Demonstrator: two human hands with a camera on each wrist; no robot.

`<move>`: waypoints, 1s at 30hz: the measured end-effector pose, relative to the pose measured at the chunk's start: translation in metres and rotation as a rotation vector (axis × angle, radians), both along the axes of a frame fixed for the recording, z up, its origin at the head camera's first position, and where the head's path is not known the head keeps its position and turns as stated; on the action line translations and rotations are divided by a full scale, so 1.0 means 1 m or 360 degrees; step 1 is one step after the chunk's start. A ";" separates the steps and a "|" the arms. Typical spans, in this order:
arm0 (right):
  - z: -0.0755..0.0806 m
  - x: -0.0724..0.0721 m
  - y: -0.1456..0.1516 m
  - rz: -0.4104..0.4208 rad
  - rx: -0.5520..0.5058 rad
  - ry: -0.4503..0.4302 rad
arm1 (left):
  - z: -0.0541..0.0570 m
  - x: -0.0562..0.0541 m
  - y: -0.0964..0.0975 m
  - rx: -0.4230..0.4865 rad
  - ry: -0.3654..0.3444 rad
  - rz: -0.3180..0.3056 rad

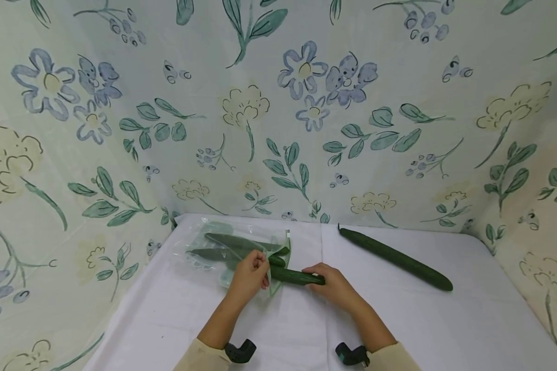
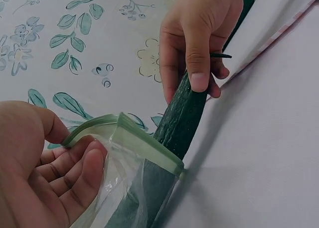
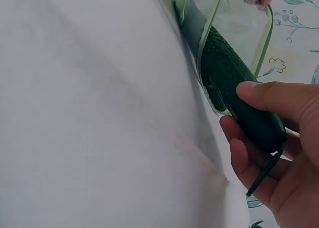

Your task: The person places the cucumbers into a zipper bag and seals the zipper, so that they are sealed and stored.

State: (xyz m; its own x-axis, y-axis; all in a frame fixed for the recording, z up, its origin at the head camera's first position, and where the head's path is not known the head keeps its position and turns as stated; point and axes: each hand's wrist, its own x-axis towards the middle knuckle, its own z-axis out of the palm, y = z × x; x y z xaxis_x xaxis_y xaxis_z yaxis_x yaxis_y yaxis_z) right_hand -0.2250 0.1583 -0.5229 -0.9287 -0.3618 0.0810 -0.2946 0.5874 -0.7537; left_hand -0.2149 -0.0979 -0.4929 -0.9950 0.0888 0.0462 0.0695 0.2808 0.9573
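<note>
My left hand (image 1: 248,274) pinches the green zip edge (image 2: 94,122) of a clear zip bag (image 1: 185,257), keeping its mouth apart. A dark green cucumber (image 1: 291,276) lies partly inside that mouth, with its stem end sticking out. Around this end my right hand (image 1: 336,286) curls, thumb on top and fingers beneath; the thin stem (image 3: 265,173) hangs past the palm in the right wrist view. Other cucumbers (image 1: 227,240) lie inside the bag, dimmed by the plastic.
Another cucumber (image 1: 399,259) lies loose at the right on the white tablecloth (image 1: 288,335), slanting toward the front right. Behind the table hangs a floral cloth (image 1: 260,175). Dark wrist devices (image 1: 241,351) sit by both sleeves.
</note>
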 end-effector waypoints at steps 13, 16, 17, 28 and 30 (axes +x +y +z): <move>-0.005 -0.003 -0.016 -0.0141 -0.0261 -0.0151 | 0.000 0.000 0.001 -0.0011 0.0002 0.0005; -0.003 -0.003 -0.011 -0.0053 -0.0421 -0.0242 | 0.000 0.000 0.000 -0.0016 0.0001 0.0003; -0.003 -0.002 -0.009 -0.0017 -0.0487 -0.0274 | 0.000 0.000 0.000 -0.0016 -0.0007 0.0007; -0.008 -0.003 0.005 0.0131 -0.0711 -0.0402 | 0.000 -0.001 0.001 -0.0011 0.0003 0.0007; -0.009 -0.003 0.005 0.0105 -0.0678 -0.0386 | 0.000 0.000 0.001 -0.0009 0.0005 0.0007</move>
State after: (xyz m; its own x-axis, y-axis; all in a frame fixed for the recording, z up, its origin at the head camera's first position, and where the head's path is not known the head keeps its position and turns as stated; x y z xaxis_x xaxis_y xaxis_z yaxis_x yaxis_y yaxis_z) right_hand -0.2277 0.1630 -0.5317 -0.9153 -0.4022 0.0191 -0.1074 0.1982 -0.9742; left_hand -0.2152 -0.0969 -0.4927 -0.9952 0.0845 0.0490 0.0713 0.2865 0.9554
